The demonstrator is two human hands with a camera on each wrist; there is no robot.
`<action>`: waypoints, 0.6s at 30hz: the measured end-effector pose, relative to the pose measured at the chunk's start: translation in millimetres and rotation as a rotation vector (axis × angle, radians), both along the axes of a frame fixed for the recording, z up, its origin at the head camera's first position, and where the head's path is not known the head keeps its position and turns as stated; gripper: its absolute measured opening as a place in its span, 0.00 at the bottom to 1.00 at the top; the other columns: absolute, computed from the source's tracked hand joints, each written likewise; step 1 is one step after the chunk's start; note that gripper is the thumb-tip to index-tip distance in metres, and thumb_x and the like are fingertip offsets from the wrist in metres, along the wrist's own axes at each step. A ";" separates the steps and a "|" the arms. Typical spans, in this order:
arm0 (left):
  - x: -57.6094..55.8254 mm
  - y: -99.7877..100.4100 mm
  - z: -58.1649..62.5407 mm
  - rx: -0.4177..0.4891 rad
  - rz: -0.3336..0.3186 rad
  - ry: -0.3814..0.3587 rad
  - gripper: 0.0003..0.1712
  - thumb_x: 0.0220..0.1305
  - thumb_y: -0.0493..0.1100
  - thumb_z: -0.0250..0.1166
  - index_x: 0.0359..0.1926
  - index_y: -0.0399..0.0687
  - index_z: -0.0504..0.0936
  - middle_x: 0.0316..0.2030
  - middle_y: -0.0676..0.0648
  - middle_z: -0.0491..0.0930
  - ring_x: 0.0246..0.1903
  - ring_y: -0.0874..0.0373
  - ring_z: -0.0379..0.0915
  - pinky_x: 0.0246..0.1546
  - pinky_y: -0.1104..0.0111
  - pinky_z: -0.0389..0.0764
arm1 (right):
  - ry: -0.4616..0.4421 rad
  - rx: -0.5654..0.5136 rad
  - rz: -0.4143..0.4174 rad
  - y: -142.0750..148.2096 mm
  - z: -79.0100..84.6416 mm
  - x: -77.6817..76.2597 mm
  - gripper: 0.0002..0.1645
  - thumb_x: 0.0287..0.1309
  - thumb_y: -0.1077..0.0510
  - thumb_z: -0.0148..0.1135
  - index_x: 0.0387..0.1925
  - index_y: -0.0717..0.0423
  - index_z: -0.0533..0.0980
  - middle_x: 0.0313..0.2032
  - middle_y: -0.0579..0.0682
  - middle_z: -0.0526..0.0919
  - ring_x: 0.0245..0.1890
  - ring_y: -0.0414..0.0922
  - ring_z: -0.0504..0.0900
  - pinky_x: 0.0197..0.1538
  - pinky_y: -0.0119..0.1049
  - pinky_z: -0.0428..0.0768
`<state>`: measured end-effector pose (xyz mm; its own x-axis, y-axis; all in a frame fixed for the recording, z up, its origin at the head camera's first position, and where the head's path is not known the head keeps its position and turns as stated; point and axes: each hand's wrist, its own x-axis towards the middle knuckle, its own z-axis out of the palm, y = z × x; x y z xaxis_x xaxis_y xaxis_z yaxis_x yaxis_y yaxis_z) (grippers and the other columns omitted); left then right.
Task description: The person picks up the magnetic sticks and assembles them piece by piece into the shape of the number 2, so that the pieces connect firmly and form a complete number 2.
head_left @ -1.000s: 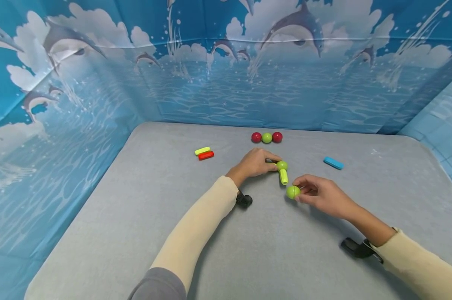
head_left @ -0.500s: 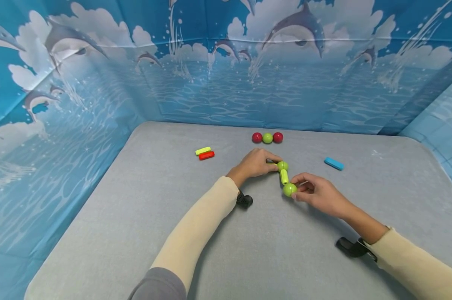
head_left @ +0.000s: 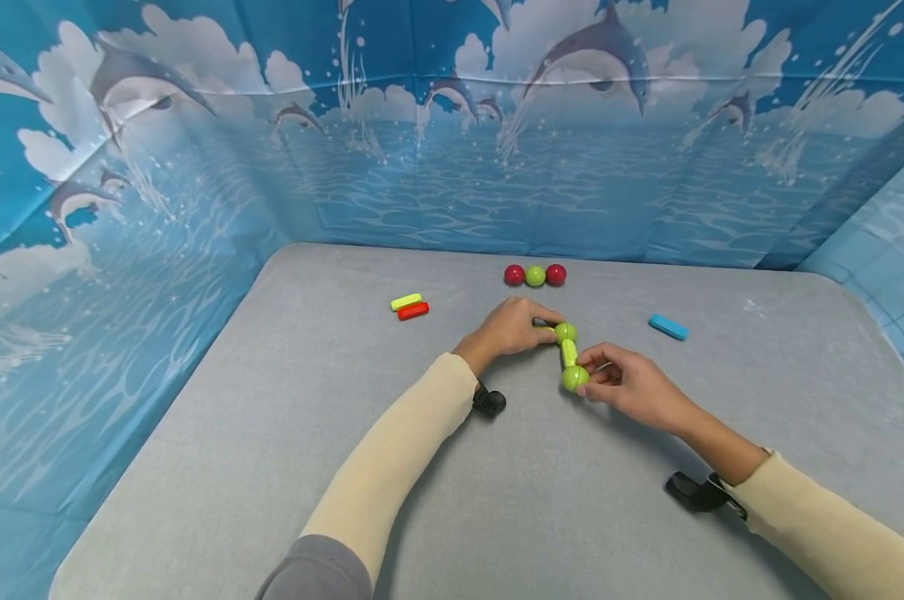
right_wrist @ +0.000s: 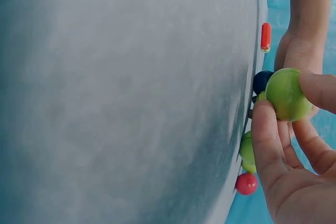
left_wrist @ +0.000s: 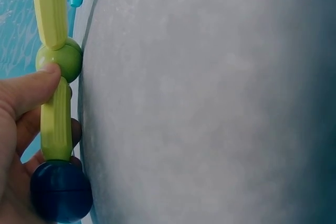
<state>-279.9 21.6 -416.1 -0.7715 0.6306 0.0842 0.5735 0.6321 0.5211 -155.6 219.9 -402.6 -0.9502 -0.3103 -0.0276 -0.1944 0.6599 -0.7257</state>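
My left hand (head_left: pixel 513 327) grips a chain of toy balls and rods. In the left wrist view its thumb presses the middle green ball (left_wrist: pixel 60 61), and its fingers pass behind a yellow-green rod (left_wrist: pixel 56 121) that ends in a dark blue ball (left_wrist: pixel 60 191). A second yellow-green rod (head_left: pixel 568 352) runs from the middle ball toward my right hand (head_left: pixel 635 387). Between thumb and fingertips, that hand pinches another green ball (head_left: pixel 575 379), which sits at the rod's near end. The dark blue ball is hidden by the left hand in the head view.
At the back of the grey table (head_left: pixel 332 400) a green ball (head_left: pixel 535 277) lies between two red balls, one of them the left red ball (head_left: pixel 515 275). A yellow rod (head_left: pixel 406 302) and a red rod (head_left: pixel 412 311) lie left, a blue rod (head_left: pixel 667 327) right.
The right hand has moved left and slightly away from me, bringing its green ball from apart to the end of the yellow-green rod. The left hand has stayed in place.
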 end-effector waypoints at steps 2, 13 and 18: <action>0.2 0.0 0.4 0.000 0.000 0.004 0.17 0.65 0.51 0.67 0.55 0.61 0.85 0.54 0.56 0.85 0.49 0.68 0.79 0.52 0.72 0.78 | 0.004 0.000 0.005 -0.8 -0.1 -0.8 0.22 0.61 0.57 0.67 0.54 0.59 0.75 0.49 0.57 0.82 0.43 0.42 0.82 0.38 0.30 0.81; -4.4 3.0 4.7 -0.016 0.010 0.015 0.17 0.66 0.50 0.66 0.55 0.61 0.85 0.55 0.56 0.84 0.55 0.64 0.79 0.54 0.70 0.78 | 0.051 0.060 0.024 -0.9 -1.8 -9.8 0.20 0.60 0.61 0.67 0.53 0.59 0.75 0.46 0.56 0.83 0.42 0.46 0.82 0.39 0.32 0.81; -6.7 6.1 6.3 -0.038 -0.021 0.034 0.17 0.67 0.49 0.66 0.56 0.61 0.85 0.56 0.55 0.84 0.57 0.64 0.78 0.56 0.70 0.78 | 0.049 0.083 0.038 0.1 -2.4 -13.5 0.18 0.59 0.61 0.67 0.51 0.57 0.77 0.46 0.55 0.83 0.42 0.45 0.82 0.39 0.33 0.80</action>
